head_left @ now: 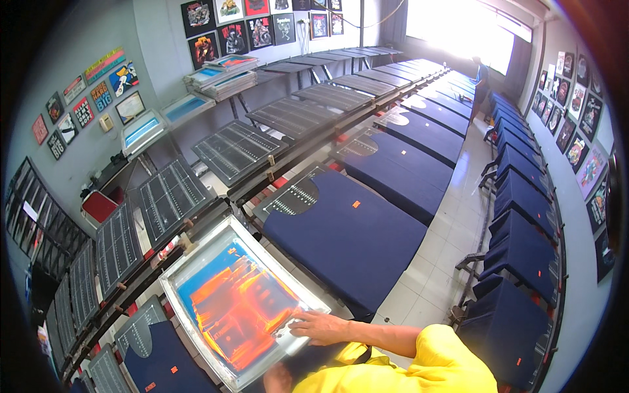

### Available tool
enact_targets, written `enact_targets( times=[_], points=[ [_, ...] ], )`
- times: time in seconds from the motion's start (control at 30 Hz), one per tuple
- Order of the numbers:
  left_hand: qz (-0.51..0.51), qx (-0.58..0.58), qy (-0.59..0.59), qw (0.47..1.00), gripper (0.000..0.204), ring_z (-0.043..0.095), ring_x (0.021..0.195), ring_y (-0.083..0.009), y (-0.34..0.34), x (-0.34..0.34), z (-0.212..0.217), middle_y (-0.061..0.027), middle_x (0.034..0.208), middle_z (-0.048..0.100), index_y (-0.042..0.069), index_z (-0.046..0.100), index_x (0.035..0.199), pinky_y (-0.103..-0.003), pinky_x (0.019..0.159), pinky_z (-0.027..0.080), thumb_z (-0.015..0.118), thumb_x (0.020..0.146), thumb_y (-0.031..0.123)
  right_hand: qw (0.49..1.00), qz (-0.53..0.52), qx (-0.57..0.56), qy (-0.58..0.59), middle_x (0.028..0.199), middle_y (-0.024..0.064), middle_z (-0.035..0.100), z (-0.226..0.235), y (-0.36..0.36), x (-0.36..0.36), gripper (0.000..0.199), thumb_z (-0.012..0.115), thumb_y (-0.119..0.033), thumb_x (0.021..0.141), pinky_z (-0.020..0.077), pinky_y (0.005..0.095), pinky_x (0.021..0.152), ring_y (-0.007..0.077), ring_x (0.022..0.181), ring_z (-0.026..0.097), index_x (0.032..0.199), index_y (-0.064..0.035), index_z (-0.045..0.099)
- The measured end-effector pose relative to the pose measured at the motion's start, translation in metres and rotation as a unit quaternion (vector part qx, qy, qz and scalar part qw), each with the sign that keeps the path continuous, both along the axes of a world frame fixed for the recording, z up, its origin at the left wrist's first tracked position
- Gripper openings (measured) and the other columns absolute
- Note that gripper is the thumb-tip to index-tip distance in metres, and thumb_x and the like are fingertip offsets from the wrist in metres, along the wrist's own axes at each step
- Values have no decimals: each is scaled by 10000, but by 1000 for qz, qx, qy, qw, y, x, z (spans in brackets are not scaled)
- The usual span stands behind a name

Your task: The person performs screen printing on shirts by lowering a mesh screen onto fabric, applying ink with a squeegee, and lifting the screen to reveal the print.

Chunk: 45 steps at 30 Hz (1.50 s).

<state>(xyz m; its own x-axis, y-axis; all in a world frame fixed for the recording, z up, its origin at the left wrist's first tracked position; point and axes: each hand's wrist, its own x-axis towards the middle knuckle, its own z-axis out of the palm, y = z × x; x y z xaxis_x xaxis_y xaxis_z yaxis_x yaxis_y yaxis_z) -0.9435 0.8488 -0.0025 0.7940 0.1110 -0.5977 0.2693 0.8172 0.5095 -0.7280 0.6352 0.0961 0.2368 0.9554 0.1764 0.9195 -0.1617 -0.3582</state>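
Note:
A screen printing frame point(171, 283) with a pale rim lies tilted before me. Its blue mesh is smeared with orange ink point(239, 308). My right hand point(321, 327) rests on the right side of the frame near the lower corner, its fingers bent over the rim. At the lower edge, close to the frame's bottom corner, is my left hand point(278, 378); it is blurred and its fingers are hidden. Beneath and beside the frame, a navy shirt piece point(160, 357) is spread on a board. Another navy piece point(347, 229), with a small orange mark, lies to the right.
Rows of dark printing boards point(239, 150) run along a rail point(268, 173) into the distance. More navy pieces point(501, 321) hang on a rack at right, across a tiled aisle point(452, 245). Stacked screens point(219, 82) stand at the back left. A person point(481, 78) is far off.

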Motion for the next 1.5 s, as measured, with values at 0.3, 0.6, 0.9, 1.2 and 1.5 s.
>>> enact_targets(
  times=[0.3, 0.6, 0.9, 1.2, 1.5],
  points=[
    [16, 94, 63, 993, 279, 377, 477, -80, -21, 10, 37, 34, 639, 459, 86, 574, 1038, -232, 440, 329, 546, 1010, 363, 999, 7, -29, 34, 1232, 53, 624, 9, 9, 15, 636, 787, -212, 692, 415, 432, 1033, 261, 1236, 503, 1276, -122, 549],
    [-19, 90, 32, 995, 338, 375, 488, -89, -16, 7, 28, 10, 664, 431, 54, 536, 1084, -234, 440, 318, 512, 1022, 385, 999, -30, -12, -16, 1034, 21, 686, 16, 33, 32, 515, 726, -230, 715, 441, 386, 883, 212, 1020, 587, 1205, -132, 597],
    [-39, 39, 13, 998, 366, 366, 470, -113, 1, 2, 2, -26, 685, 463, 34, 553, 1022, -265, 447, 300, 426, 1055, 375, 999, -14, -19, -23, 1021, 26, 683, 21, 49, 33, 437, 713, -182, 703, 445, 388, 885, 210, 991, 594, 1126, -118, 624],
    [18, 25, 28, 999, 333, 343, 495, -99, -20, 9, 33, -22, 717, 466, -26, 546, 1043, -254, 480, 308, 400, 1073, 271, 997, -32, -12, -69, 1070, 22, 656, 27, 32, 8, 342, 700, -111, 682, 429, 398, 890, 214, 1064, 576, 1012, -111, 612],
    [25, 30, 28, 999, 362, 382, 532, -85, -27, 9, 38, -53, 768, 523, -66, 578, 1078, -230, 492, 329, 416, 1066, 259, 994, -56, 69, -59, 953, 23, 669, 35, 70, 63, 440, 806, -106, 612, 453, 406, 766, 237, 924, 613, 1014, -120, 626]
  ],
)
